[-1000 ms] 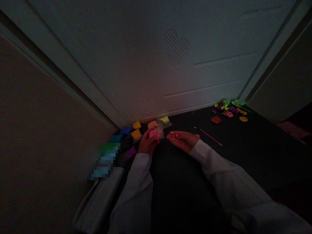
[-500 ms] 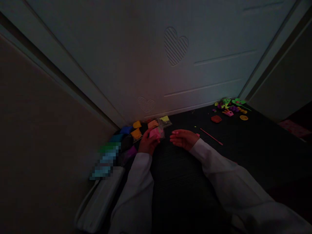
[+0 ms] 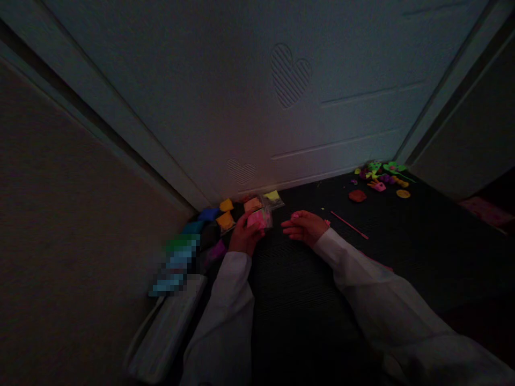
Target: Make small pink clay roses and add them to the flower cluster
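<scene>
My left hand (image 3: pixel 243 235) is closed round a clear packet of pink modelling clay (image 3: pixel 257 219), its fingers along the packet's left side and lower edge. To the right, my right hand (image 3: pixel 306 228) pinches a small lump of pink clay (image 3: pixel 295 215) between thumb and forefinger, the other fingers loosely curled. A gap of dark table separates the two hands. Partly hidden behind my right wrist lies a small pink piece (image 3: pixel 327 222). Just beyond it rests a thin pink modelling stick (image 3: pixel 349 224).
Packets of clay line the left and back: yellow (image 3: pixel 273 196), orange (image 3: pixel 225 220), blue (image 3: pixel 208 214), purple (image 3: pixel 217 250). A pale case (image 3: pixel 169 327) lies at near left. Small clay figures (image 3: pixel 378 174) and a red clay piece (image 3: pixel 357 195) sit at back right. A white panel (image 3: pixel 341 69) rises behind the table.
My right hand has drawn slightly right, and its flat fingers have curled, bringing the pink lump into a pinch. My left hand keeps the packet in nearly the same place.
</scene>
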The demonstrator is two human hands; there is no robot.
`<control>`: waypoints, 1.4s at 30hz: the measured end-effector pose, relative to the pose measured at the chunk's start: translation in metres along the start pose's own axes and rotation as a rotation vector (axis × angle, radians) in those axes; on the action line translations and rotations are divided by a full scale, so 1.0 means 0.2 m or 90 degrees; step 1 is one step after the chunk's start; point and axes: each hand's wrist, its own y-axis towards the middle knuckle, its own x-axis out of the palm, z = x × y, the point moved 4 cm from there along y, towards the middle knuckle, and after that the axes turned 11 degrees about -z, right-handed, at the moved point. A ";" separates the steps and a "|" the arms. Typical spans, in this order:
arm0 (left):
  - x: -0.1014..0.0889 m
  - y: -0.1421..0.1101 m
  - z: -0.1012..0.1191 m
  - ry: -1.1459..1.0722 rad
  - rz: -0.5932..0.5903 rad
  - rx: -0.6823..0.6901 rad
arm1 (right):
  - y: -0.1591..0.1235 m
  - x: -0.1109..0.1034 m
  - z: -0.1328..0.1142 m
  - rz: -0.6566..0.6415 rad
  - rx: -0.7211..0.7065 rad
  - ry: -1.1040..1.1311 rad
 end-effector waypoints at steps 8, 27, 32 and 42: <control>0.01 0.00 0.00 -0.005 0.002 0.008 | 0.01 0.00 -0.01 0.067 -0.088 -0.176; 0.04 -0.01 -0.01 0.026 -0.041 -0.006 | -0.02 0.03 -0.05 0.072 -0.180 -0.364; 0.09 -0.03 -0.03 0.041 -0.067 -0.020 | 0.00 0.01 -0.03 0.111 -0.176 -0.372; 0.09 -0.02 -0.07 0.118 -0.093 -0.030 | 0.00 0.00 -0.03 0.156 -0.184 -0.501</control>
